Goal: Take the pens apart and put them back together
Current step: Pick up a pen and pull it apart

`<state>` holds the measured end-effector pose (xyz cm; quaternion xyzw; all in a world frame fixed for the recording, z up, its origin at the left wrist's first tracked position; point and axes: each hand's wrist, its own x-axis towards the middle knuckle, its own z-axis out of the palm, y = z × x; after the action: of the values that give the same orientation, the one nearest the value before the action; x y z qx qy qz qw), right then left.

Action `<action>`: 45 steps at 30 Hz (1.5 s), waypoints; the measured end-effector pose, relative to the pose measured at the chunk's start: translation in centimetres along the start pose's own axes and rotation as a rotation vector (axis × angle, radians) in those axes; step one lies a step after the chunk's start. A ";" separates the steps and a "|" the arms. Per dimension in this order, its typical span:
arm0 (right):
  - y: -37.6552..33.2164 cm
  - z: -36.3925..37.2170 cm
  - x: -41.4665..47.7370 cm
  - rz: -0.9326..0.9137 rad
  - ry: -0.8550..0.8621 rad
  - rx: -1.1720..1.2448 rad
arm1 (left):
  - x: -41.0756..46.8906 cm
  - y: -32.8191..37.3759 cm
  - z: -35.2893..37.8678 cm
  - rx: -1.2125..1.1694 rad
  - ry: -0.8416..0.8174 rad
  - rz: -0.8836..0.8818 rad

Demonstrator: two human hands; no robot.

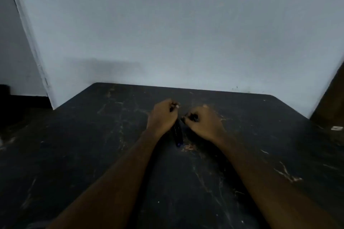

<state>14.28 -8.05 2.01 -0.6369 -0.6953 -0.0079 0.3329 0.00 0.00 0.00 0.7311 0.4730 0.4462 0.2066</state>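
Observation:
Both hands hover over the middle of a dark, scratched table (111, 154). My left hand (163, 115) is closed around a dark pen barrel (177, 135), which sticks out below the fist toward me and ends in a bluish tip. My right hand (202, 122) is closed beside it on a small dark pen part (189, 117) pinched between fingers and thumb. The two fists are a short gap apart. The dim light hides the details of the parts.
A pale wall stands right behind the table's far edge. A small white object (337, 128) lies near the table's right edge. A brown panel (331, 98) rises at the far right, and the floor at left is dark.

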 end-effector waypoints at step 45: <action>-0.7 0.4 0.7 0.100 -0.027 -0.024 | 0.1 0.3 -1.0 -0.204 0.106 -0.125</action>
<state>13.46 -7.36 2.31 -0.6749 -0.6667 0.0090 0.3161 -0.69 -0.14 0.82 0.6507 0.4801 0.5161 0.2823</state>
